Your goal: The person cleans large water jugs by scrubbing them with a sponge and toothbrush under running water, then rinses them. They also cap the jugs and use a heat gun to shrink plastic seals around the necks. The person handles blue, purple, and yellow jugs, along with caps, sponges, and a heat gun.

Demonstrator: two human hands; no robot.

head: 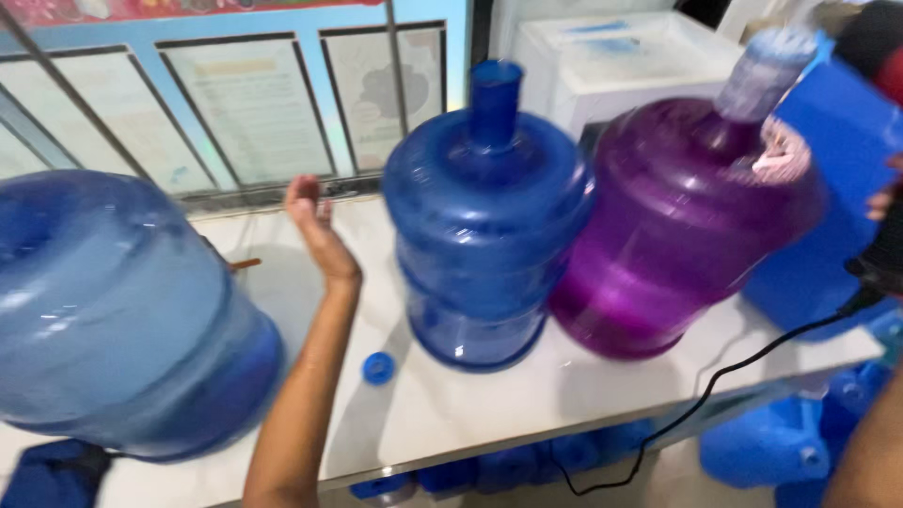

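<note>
My left hand (315,221) is raised over the white counter (489,404), open and holding nothing. It hovers between a large pale blue water jug (113,320) lying tilted at the left and a dark blue jug (484,216) standing upright without a cap. A purple jug (677,226) leans against the dark blue one, its neck covered by a pale cap (767,71). My right forearm (870,452) comes up along the right edge. My right hand (884,199) is mostly cut off there, just above a black tool (879,263) with a cable.
A small blue cap (378,367) lies on the counter near my left arm. The black cable (715,386) hangs over the counter's front edge. More blue jugs (781,442) sit below. A white chest (621,56) and a glass wall (235,103) stand behind.
</note>
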